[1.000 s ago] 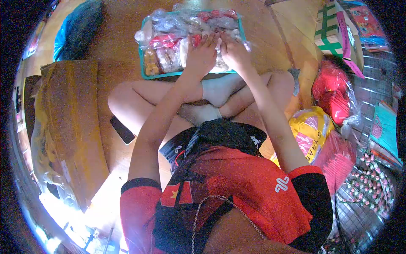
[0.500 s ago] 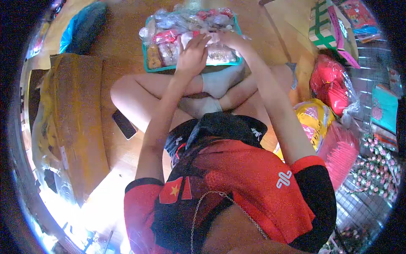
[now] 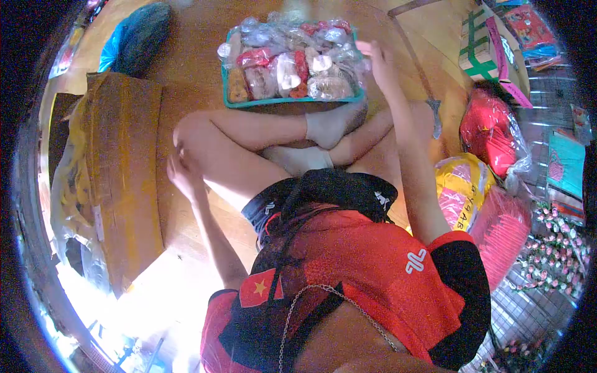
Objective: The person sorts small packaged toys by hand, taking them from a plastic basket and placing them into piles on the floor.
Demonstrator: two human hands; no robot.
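Observation:
A teal plastic basket [image 3: 292, 101] full of plastic-wrapped items stands on the floor in front of my crossed legs. Among them are a red packet [image 3: 255, 58], a white one [image 3: 287, 73] and a clear bag [image 3: 329, 87]. My right hand [image 3: 375, 59] is at the basket's right side, fingers stretched toward its rim. Beside my left knee, my left hand [image 3: 184, 171] is low over the floor, its fingers partly hidden and blurred. The phone seen there earlier is out of sight, and I cannot tell whether this hand holds it.
A large cardboard box [image 3: 124, 180] stands at the left, with a dark bundle in blue plastic [image 3: 138, 40] beyond it. At the right are a green-taped carton [image 3: 482, 46], a red bagged bundle [image 3: 488, 127], a yellow package [image 3: 461, 180] and small pink flowers [image 3: 553, 248].
My left hand has left the basket and dropped to the floor beside my left knee, where the phone lay. My right hand has shifted from the wrapped items to the basket's right edge.

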